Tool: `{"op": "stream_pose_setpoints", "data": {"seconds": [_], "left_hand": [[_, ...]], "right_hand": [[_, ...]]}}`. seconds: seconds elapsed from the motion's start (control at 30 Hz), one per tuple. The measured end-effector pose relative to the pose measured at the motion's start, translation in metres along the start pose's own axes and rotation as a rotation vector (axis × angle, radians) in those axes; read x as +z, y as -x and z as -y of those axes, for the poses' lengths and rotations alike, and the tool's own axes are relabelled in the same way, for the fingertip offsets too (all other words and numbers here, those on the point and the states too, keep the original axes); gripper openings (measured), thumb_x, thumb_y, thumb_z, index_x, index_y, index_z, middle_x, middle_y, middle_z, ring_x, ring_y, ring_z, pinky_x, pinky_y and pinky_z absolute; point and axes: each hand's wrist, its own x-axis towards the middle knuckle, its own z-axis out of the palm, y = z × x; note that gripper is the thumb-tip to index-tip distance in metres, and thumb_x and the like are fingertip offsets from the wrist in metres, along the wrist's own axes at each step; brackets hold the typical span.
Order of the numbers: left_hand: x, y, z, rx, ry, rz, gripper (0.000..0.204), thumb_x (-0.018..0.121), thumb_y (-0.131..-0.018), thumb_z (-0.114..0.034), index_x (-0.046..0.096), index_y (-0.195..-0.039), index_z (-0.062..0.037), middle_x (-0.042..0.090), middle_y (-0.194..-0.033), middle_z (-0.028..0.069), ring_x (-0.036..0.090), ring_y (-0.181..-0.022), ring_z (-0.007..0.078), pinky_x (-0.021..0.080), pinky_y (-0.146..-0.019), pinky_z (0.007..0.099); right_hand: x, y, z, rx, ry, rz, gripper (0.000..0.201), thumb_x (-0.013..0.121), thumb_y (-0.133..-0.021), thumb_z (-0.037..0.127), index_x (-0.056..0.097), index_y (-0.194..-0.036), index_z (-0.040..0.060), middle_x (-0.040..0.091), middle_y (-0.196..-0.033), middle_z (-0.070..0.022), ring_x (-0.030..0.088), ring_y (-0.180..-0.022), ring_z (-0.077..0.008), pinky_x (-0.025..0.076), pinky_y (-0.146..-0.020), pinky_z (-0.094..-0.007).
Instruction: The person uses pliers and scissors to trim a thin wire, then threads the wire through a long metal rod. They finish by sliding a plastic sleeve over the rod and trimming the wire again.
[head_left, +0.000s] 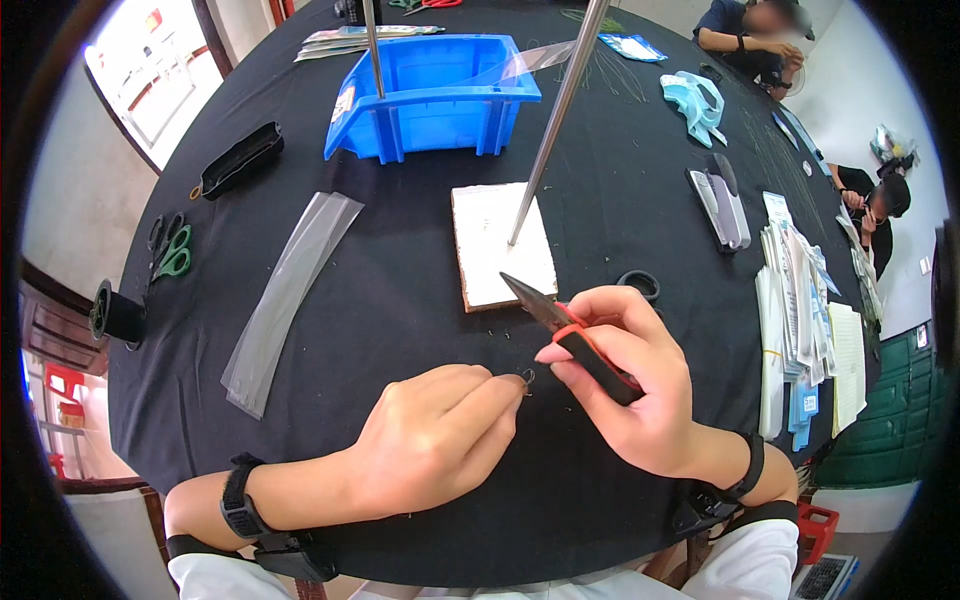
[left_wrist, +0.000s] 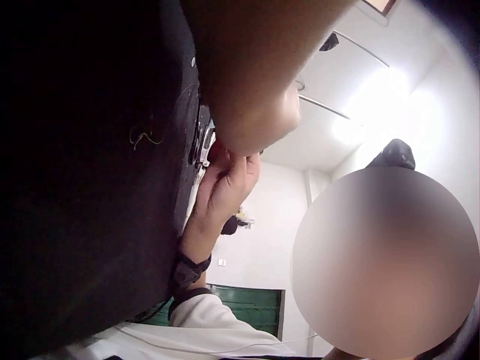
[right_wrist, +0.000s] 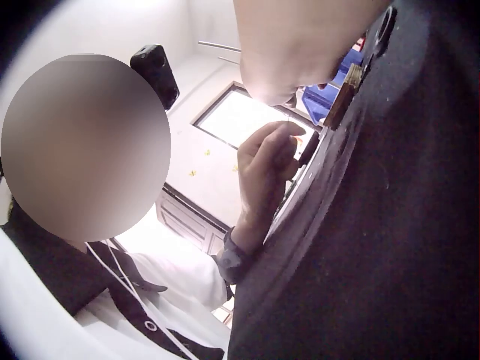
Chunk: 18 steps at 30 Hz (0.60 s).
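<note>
Between the thumb and fingertips of my left hand (head_left: 435,425) a small thin wire loop (head_left: 529,376) is pinched, low over the black cloth. My right hand (head_left: 645,400) grips pliers (head_left: 592,362) with red and black handles, their pointed dark nose aimed up and left toward a white block (head_left: 490,265). The pliers' tips overlap the block's near part in the head view and stand apart from the wire. In the left wrist view the left hand (left_wrist: 255,112) is large and blurred; the right wrist view shows the right hand (right_wrist: 289,56) from below, the pliers mostly hidden.
A metal rod (head_left: 550,140) rises from the block. Behind stands a blue bin (head_left: 460,118). Left lie clear plastic sleeves (head_left: 290,300), green scissors (head_left: 175,252) and a black case (head_left: 240,160). Right are a black ring (head_left: 640,283), a stapler (head_left: 722,210) and stacked packets (head_left: 790,310).
</note>
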Motion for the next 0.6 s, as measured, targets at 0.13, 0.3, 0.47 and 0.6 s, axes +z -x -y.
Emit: {"op": "stream_pose_setpoints", "data": {"seconds": [0.13,0.3,0.47,0.6], "left_hand": [[-0.0067,-0.0032,-0.0081,-0.331,0.264,0.088,0.009,0.058,-0.079,0.0,0.063,-0.087,0.0034,0.061,-0.071,0.0114,0.055,-0.052,0.0161,0.043,-0.048,0.026],[-0.0069,-0.0036,-0.008,-0.552,0.497,0.157,0.013,0.054,-0.086,-0.005,0.065,-0.089,0.003,0.065,-0.077,0.0075,0.051,-0.056,0.006,0.041,-0.05,0.0219],[-0.0072,-0.0051,-0.0081,-0.74,0.754,0.173,0.02,0.051,-0.09,-0.01,0.064,-0.09,0.005,0.058,-0.072,0.0018,0.045,-0.055,0.0039,0.035,-0.049,0.0207],[-0.0087,-0.0071,-0.0071,-0.832,0.878,0.206,0.025,0.049,-0.092,-0.015,0.063,-0.09,0.0054,0.04,-0.058,-0.0036,0.032,-0.048,0.0027,0.024,-0.043,0.0202]], "right_hand": [[0.0001,0.0015,0.0013,0.115,-0.165,0.041,0.016,0.066,-0.072,-0.005,0.064,-0.088,-0.0016,0.053,-0.1,-0.0116,0.056,-0.087,-0.0206,0.047,-0.075,-0.0285],[0.0001,0.0026,-0.0035,0.061,-0.146,0.103,0.015,0.066,-0.073,-0.005,0.065,-0.087,0.001,0.053,-0.101,-0.0105,0.056,-0.089,-0.0187,0.046,-0.078,-0.0278],[0.0001,0.003,-0.0034,0.082,-0.183,0.136,0.016,0.066,-0.073,-0.003,0.061,-0.088,-0.002,0.054,-0.097,-0.0121,0.055,-0.086,-0.0222,0.045,-0.074,-0.0295],[0.001,0.0034,-0.0043,0.099,-0.191,0.141,0.013,0.066,-0.074,-0.002,0.061,-0.086,-0.002,0.054,-0.095,-0.0125,0.054,-0.084,-0.0226,0.044,-0.073,-0.0296]]}}
